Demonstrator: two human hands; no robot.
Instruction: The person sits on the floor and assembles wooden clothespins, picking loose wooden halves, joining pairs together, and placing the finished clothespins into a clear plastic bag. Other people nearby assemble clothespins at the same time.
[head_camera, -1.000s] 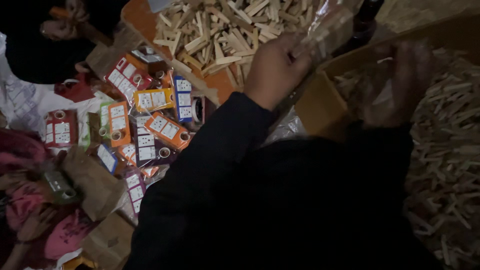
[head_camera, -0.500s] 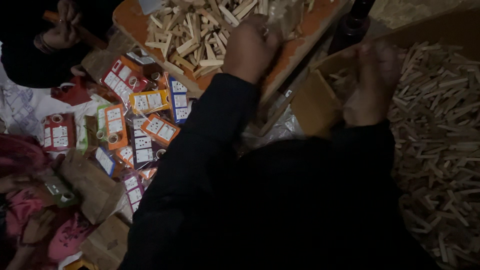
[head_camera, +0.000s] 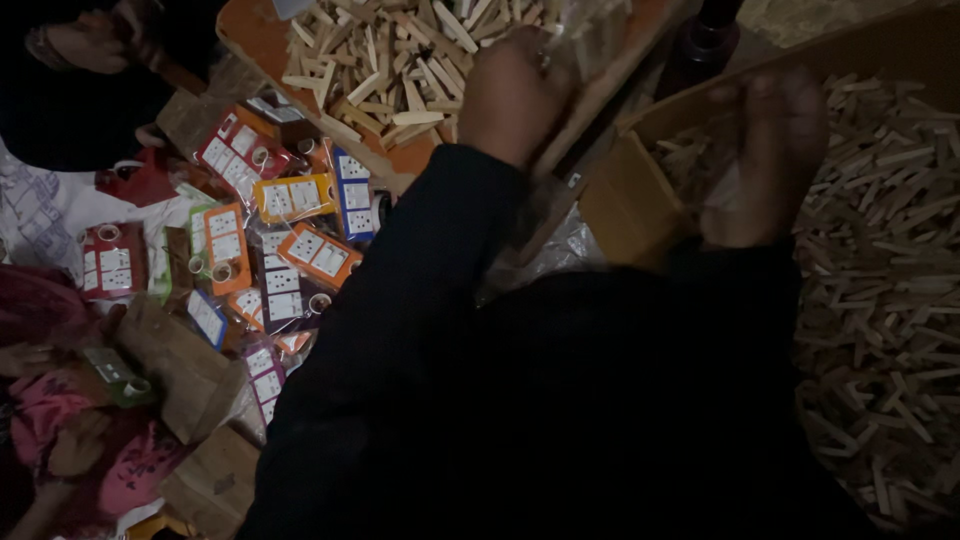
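My left hand (head_camera: 515, 95) rests on the edge of an orange tray (head_camera: 258, 35) heaped with short pale wooden sticks (head_camera: 400, 60). Its fingers are closed on a clear plastic bag (head_camera: 592, 35) that holds a few sticks. My right hand (head_camera: 765, 150) is over an open cardboard box (head_camera: 620, 205) full of the same wooden sticks (head_camera: 880, 250). Its fingers are bunched down into the pile, closed on a handful. My dark sleeves and lap cover the lower middle of the view.
Several colourful card-backed packets (head_camera: 285, 240) lie scattered on the floor at left, beside crumpled brown paper bags (head_camera: 180, 370). Another person's hands (head_camera: 90, 40) work at the top left. A person in pink clothing (head_camera: 100, 460) sits at lower left. A dark bottle (head_camera: 705, 45) stands behind the box.
My right hand left the plastic bag and went down into the box of sticks. My left hand kept hold of the bag at the tray's edge.
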